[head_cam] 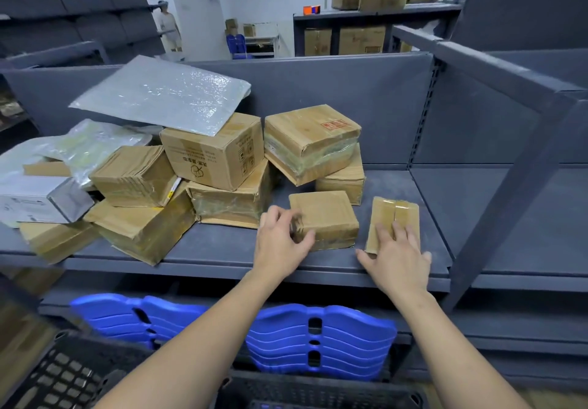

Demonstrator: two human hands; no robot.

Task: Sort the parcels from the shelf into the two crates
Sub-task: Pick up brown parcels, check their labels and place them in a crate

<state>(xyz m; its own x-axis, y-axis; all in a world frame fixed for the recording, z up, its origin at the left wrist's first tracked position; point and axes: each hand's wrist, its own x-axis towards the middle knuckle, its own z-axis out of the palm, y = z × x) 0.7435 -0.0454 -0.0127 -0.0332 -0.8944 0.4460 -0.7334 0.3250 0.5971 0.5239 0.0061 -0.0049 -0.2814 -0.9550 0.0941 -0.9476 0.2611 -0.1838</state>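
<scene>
Head view showed both hands at the front of the dark grey metal shelf [206, 249], at the picking-up step of the sort. The left hand [280, 241] gripped the left end of a small squat brown cardboard parcel wrapped in clear tape [327, 214], with its fingers curled over the top edge and the thumb against the near side; the fingertips were blurred. The right hand [397, 259] lay flat, fingers straight and thumb spread to the left, on a thin flat brown cardboard packet [396, 214] just beside that parcel. It pressed on the packet rather than grasped it.

Behind and to the left sat a heap of brown cardboard boxes [216, 160], with a silver bubble-wrap mailer [159, 96] lying on top. None of these were touched by either hand. Below the shelf, a black lattice plastic crate [60, 373] showed at lower left and a second black lattice crate [318, 391] between the forearms. What they held could not be seen.

Most of the sorting seemed yet to be done. The next move would probably call for the right hand to slide the flat packet to the shelf lip to get fingers under it. Each piece could then be lifted clear and lowered into its proper crate. The packet looked thin enough to be awkward to pinch straight off the shelf.
</scene>
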